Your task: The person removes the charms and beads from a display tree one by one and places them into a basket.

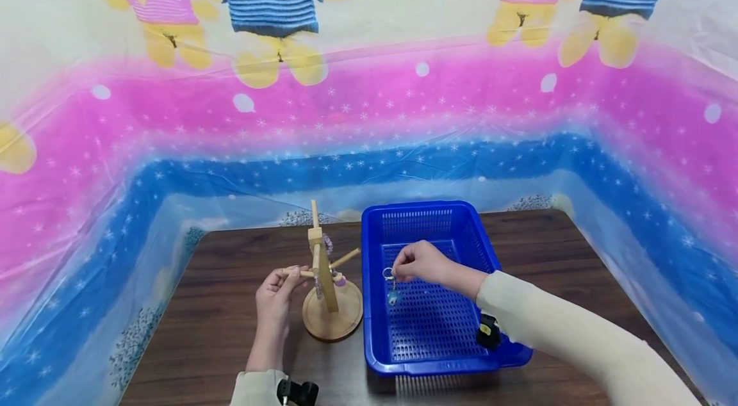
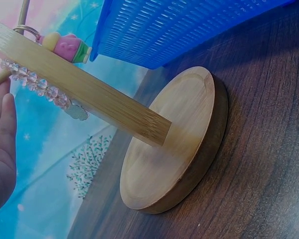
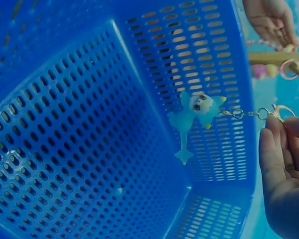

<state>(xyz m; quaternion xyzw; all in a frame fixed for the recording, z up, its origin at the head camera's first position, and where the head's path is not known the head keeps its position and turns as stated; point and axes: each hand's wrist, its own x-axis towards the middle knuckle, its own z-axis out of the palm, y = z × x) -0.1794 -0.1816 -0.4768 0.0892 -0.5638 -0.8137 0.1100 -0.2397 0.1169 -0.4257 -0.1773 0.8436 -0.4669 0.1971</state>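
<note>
My right hand pinches a keychain by its metal ring, over the left part of the blue basket. From its short chain hangs a light-blue animal charm with a white face and yellow tips. With thumb and fingers, my left hand holds a peg of the wooden stand near its outer end. The stand has a round base and a tilted-looking post. A bracelet of clear pink beads and a pink, yellow and green charm on a ring hang from it.
The basket stands close to the right of the stand on a dark wood-grain table. A printed cloth with pink and blue bands encloses the back and sides. Another peg points toward the basket.
</note>
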